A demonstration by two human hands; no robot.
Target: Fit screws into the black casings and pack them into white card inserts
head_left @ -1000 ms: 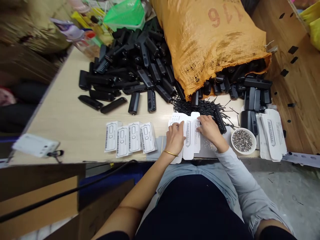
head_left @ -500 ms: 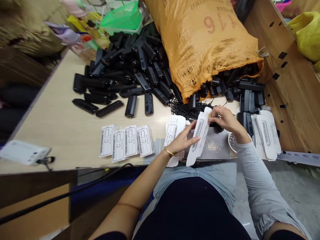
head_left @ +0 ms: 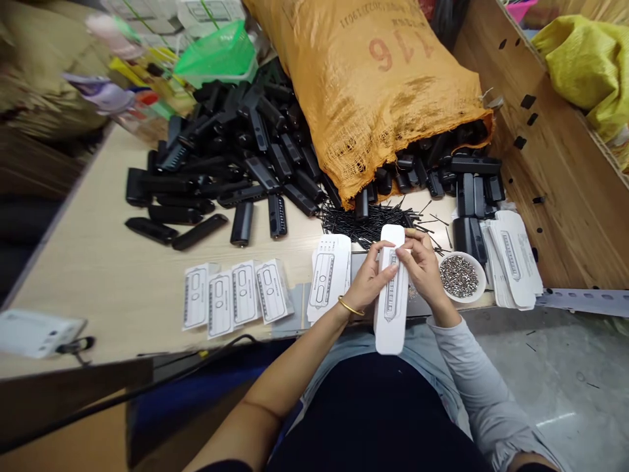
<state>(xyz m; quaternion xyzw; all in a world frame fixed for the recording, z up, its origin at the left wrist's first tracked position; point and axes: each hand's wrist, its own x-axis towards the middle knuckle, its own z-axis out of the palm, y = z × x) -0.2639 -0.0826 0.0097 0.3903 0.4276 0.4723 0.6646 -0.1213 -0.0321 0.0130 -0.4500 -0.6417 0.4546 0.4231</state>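
Both my hands hold one white printed card [head_left: 392, 308] upright over the table's near edge. My left hand [head_left: 369, 280], with a gold bangle at the wrist, grips its left side. My right hand [head_left: 422, 267], in a grey sleeve, pinches the card's upper right part; something thin may be between its fingers, but I cannot tell. A stack of similar white cards [head_left: 328, 278] lies just left of my left hand. A heap of thin black pins [head_left: 368, 221] lies behind the card.
A small white bowl of metal bits [head_left: 458, 275] sits by my right hand, with a card stack [head_left: 514, 259] beyond. Several packed cards [head_left: 234, 294] lie in a row at left. Black plastic cases [head_left: 236, 157] spill from an orange sack [head_left: 373, 85]. A wooden wall [head_left: 555, 164] stands right.
The card lay flat on the table under both hands; it has been lifted and now stands upright between them. The view has shifted down and left.
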